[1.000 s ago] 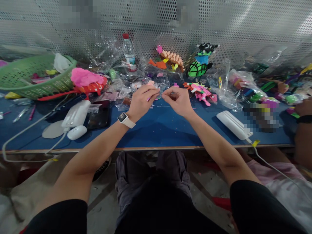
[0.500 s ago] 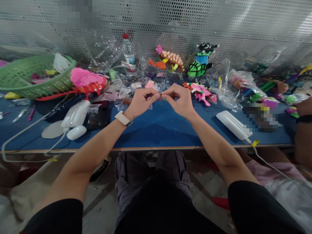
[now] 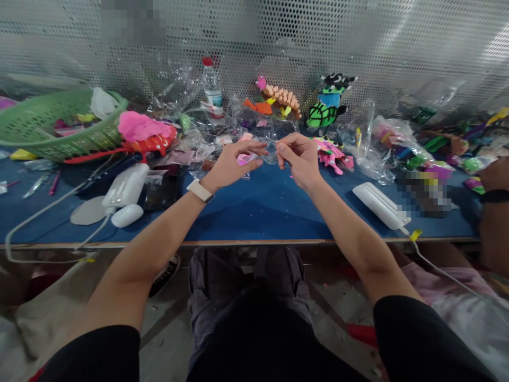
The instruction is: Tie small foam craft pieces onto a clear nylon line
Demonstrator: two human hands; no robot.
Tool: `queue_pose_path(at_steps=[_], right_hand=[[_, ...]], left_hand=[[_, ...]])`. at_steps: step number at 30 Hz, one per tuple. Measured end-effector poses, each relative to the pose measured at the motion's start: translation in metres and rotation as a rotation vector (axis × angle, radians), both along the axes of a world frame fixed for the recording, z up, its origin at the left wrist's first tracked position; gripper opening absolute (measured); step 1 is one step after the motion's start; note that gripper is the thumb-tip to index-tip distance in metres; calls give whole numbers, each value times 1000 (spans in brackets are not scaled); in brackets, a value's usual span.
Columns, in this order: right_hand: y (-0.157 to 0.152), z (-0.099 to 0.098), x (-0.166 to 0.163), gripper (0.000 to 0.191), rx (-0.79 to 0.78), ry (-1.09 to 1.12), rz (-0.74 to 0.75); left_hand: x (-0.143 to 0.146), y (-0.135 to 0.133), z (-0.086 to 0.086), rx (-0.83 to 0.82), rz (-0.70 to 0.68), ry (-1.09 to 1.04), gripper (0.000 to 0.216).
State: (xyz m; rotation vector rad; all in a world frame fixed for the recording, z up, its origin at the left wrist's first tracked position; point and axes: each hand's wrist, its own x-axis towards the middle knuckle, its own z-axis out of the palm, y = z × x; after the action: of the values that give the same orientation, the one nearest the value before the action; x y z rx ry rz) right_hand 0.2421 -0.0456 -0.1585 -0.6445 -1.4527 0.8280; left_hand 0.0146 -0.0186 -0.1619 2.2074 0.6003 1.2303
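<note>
My left hand (image 3: 230, 164) hovers above the blue table (image 3: 254, 212), its thumb and fingers apart with nothing between them. Behind its thumb shows a small purple-pink piece (image 3: 245, 158), partly hidden. Across a short gap is my right hand (image 3: 301, 160), thumb pressed to curled fingers; anything in that pinch is too small to make out. Just right of it lies a pink and green clay figure (image 3: 330, 154). Clear plastic wrapping (image 3: 270, 154) spreads behind both hands.
A green basket (image 3: 79, 146) stands left beside a red and pink clay figure (image 3: 147, 132). Farther back are a water bottle (image 3: 212, 90), a spiky clay animal (image 3: 282, 95) and a green-black figure (image 3: 324, 112). White power banks (image 3: 379, 204) and a co-worker's arm (image 3: 495, 212) are at right.
My hands, pinched together fingertip to fingertip before, have come apart. The left fingers have opened, and the right hand has turned slightly while staying curled.
</note>
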Motion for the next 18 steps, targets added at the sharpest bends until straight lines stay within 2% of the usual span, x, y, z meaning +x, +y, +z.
queue_pose_path(at_steps=[4,8,14,18], right_hand=[[9,0,4,50,-91,168,1],[15,-1,9,40,-181,225,3],[28,-7,21,36,-262,214,-86],[39,-12,33,44,-272,208,-125]], left_hand=[[3,4,-9,-73,11,-111,60],[7,6,-16,-105,5,-155,64],[6,1,-10,-197,-49,-92,54],[3,1,-7,-210,-37,-52,48]])
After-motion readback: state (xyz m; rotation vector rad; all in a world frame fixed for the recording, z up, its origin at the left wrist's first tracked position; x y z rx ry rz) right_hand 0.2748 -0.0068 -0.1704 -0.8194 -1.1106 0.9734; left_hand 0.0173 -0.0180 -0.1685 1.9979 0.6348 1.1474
